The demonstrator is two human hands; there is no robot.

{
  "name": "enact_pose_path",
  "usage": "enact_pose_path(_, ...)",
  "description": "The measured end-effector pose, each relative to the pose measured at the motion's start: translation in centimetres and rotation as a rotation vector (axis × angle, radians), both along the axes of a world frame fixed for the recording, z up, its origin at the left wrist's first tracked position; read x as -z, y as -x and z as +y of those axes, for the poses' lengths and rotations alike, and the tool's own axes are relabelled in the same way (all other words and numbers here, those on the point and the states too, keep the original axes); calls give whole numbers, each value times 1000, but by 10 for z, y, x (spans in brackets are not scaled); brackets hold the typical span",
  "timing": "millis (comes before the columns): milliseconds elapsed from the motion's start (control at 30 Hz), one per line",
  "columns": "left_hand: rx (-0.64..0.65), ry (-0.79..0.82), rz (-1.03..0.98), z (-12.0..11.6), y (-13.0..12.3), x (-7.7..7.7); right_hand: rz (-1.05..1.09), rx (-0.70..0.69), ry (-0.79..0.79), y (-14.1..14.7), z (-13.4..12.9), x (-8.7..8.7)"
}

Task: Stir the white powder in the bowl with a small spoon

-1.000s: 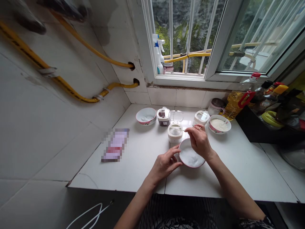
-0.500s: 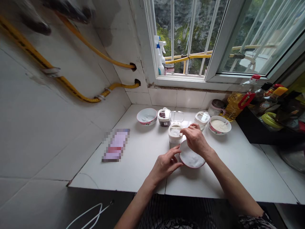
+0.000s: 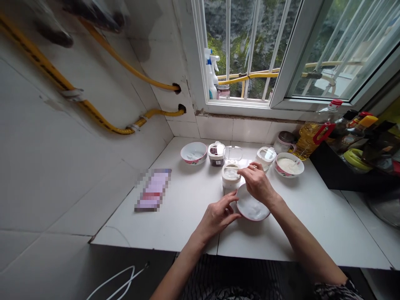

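My left hand [image 3: 218, 213] grips the left rim of a bowl [image 3: 254, 209] between thumb and fingers. White, powdery stuff lies in the bowl, which has a reddish rim. Over the bowl's far side, my right hand [image 3: 256, 182] is closed in a pinch at the right edge of a small white jar [image 3: 231, 179]. Whatever its fingertips hold is hidden or too small to name. The jar's clear lid [image 3: 233, 153] stands raised, and white grains show inside. Behind it sits a jar with dark contents [image 3: 216, 156]; another lidded jar [image 3: 266, 156] stands beyond my right hand.
A flowered bowl [image 3: 193, 154] is at the back left, and a bowl of pale powder [image 3: 289, 166] at the right. An oil bottle [image 3: 309, 135] and a black rack [image 3: 329, 171] of bottles stand farther right. A blurred purple packet-like item [image 3: 153, 191] lies left on the white counter [image 3: 184, 225].
The view has shifted very slightly. Both hands keep nearly the same places, the left on the bowl and the right at the jar's edge.
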State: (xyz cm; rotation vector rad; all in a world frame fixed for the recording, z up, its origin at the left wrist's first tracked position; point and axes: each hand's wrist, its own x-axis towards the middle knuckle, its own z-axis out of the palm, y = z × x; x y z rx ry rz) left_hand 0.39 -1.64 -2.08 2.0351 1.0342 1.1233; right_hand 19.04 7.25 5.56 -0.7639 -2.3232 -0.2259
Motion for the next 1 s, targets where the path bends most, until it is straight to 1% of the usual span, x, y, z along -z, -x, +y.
enact_pose_path(67, -1, 1, -3, 0, 0, 0, -5, 6, -23, 0, 0, 0)
enact_pose_path(267, 9, 18, -16, 0, 0, -1, 97, -27, -99, -5, -8, -9)
enact_pose_path(367, 10, 20, -15, 0, 1, 0, 134, -48, -120, -6, -9, -9)
enact_pose_path(467, 14, 17, -10, 0, 1, 0, 224, -48, -96, -5, -10, -6)
enact_pose_path(533, 18, 10, -6, 0, 1, -1, 312, -25, -45, -4, -10, -4)
enact_pose_path(600, 18, -1, -3, 0, 1, -1, 415, 7, 46, -4, -9, -4)
enact_pose_path(700, 16, -11, 0, 0, 1, -2, 603, 48, 255, -8, -10, -6)
enact_pose_path(800, 22, -23, 4, 0, 1, -3, 748, 39, 465, -21, -11, -11)
enact_pose_path(833, 24, -29, 6, 0, 2, -3, 747, 35, 506, -27, -11, -13)
enact_pose_path(900, 25, -37, 11, 0, 2, -3, 600, 37, 535, -39, -14, -17)
enact_pose_path(1000, 28, -47, 13, 0, 2, -3, 287, 38, 384, -51, -19, -19)
